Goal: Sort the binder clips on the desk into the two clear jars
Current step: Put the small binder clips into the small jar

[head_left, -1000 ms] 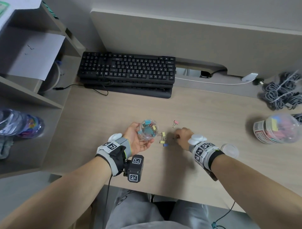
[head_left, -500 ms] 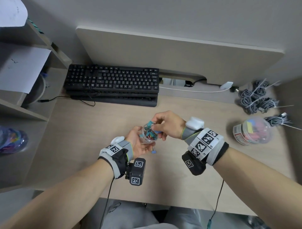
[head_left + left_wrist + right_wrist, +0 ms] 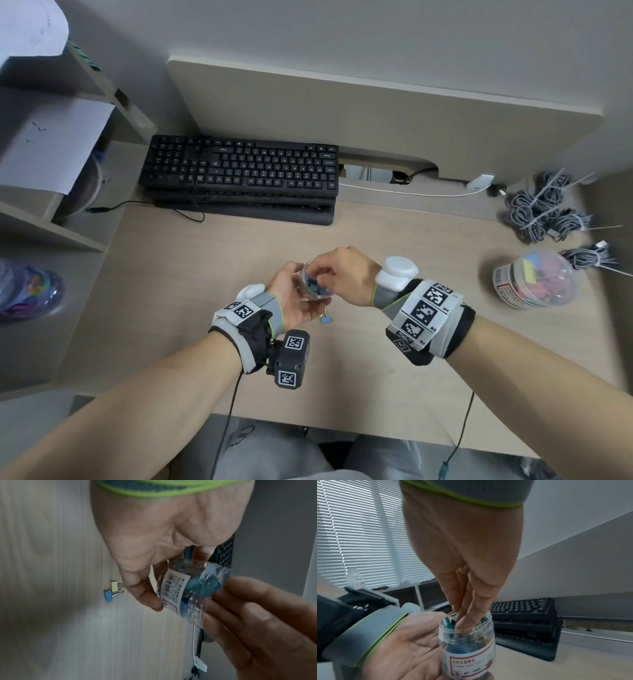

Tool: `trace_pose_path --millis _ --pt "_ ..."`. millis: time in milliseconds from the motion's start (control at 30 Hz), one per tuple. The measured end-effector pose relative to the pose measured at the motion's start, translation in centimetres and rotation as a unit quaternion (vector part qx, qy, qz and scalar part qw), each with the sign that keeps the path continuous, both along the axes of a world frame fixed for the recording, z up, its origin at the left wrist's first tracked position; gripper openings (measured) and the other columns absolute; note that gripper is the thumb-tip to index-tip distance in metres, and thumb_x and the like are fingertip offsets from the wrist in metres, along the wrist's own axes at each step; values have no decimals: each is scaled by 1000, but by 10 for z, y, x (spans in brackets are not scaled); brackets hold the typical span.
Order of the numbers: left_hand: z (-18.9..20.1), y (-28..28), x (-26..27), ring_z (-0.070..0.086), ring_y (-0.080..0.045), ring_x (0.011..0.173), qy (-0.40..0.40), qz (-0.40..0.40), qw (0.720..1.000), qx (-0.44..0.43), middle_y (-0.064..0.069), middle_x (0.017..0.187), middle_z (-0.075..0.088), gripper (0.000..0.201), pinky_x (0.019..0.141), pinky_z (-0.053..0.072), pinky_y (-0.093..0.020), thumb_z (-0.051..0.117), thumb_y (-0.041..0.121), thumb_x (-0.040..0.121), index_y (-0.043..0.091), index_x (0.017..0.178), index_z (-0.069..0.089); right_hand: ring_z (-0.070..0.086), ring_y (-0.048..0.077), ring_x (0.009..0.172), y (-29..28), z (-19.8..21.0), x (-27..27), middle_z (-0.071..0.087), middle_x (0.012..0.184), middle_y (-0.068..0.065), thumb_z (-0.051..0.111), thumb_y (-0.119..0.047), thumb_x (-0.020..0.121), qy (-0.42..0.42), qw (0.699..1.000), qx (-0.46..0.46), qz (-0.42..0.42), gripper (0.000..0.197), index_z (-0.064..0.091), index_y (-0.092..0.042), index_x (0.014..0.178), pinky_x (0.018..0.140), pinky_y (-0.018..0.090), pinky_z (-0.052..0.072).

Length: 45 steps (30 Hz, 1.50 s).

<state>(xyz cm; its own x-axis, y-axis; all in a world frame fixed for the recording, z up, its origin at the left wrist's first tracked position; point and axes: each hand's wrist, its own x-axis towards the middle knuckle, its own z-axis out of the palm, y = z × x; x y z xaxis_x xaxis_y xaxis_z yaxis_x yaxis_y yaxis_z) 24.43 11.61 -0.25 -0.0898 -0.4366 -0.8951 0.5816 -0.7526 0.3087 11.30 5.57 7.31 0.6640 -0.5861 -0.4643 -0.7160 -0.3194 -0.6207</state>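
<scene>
Pale wood tabletop (image 3: pixel 171 274), black keyboard (image 3: pixel 239 171) at back, cable bundles (image 3: pixel 541 212), lying clear jar (image 3: pixel 534 279) at right, blue clip (image 3: pixel 325 319), yellow clip (image 3: pixel 113 584)

head: above, looking down on desk (image 3: pixel 394 377) | left wrist: close along palm, toward desk | right wrist: close along fingers, toward keyboard (image 3: pixel 522 609) | shared: jar (image 3: pixel 313 286), frame center

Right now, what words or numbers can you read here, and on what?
"R4", "R3", "R2": on the right wrist band, beside its black-and-white squares.
Held jar: label print and barcode too blurred to read.
Keyboard: key letters too small to read.
Second jar: label too blurred to read.
</scene>
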Motion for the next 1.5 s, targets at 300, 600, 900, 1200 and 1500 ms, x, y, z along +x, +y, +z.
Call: trace_pose_path --millis 300,600,900,1200,1500 --pt "-9 15 42 65 -30 81 -11 34 999 31 -19 98 70 50 66 50 -33 38 43 96 3 111 65 60 24 65 -42 -47 -14 63 84 12 43 10 90 -112 960 66 -246 27 63 -9 87 62 35 55" --pt "-22 48 90 66 -30 86 -29 84 995 55 -18 104 70 48 68 50 -33 39 43 96 6 110 65 58 32 90 -26 -138 -5 39 130 10 60 -30 89 264 964 -37 -15 46 43 -17 131 78 37 50" --pt "-24 52 98 68 -31 85 -20 94 993 63 -15 101 72 43 66 50 -33 39 42 96 11 111 65 54 34 105 8 -146 8 33 124 7 63 -58 79 236 971 -41 17 72 32 -23 134 82 48 53" --pt "-23 53 85 68 -31 85 -17 88 994 63 -16 103 71 45 65 51 -33 39 43 97 10 114 64 57 34 100 1 -152 -9 32 124 8 62 -57 80 261 964 -51 -24 69 35 -16 129 81 46 52" --pt "-22 54 83 67 -31 85 -22 84 994 66 -16 103 70 46 65 50 -32 36 43 98 9 113 64 56 35 98 46 -164 13 26 136 12 63 -12 84 272 947 -96 140 64 31 -23 138 77 40 55"
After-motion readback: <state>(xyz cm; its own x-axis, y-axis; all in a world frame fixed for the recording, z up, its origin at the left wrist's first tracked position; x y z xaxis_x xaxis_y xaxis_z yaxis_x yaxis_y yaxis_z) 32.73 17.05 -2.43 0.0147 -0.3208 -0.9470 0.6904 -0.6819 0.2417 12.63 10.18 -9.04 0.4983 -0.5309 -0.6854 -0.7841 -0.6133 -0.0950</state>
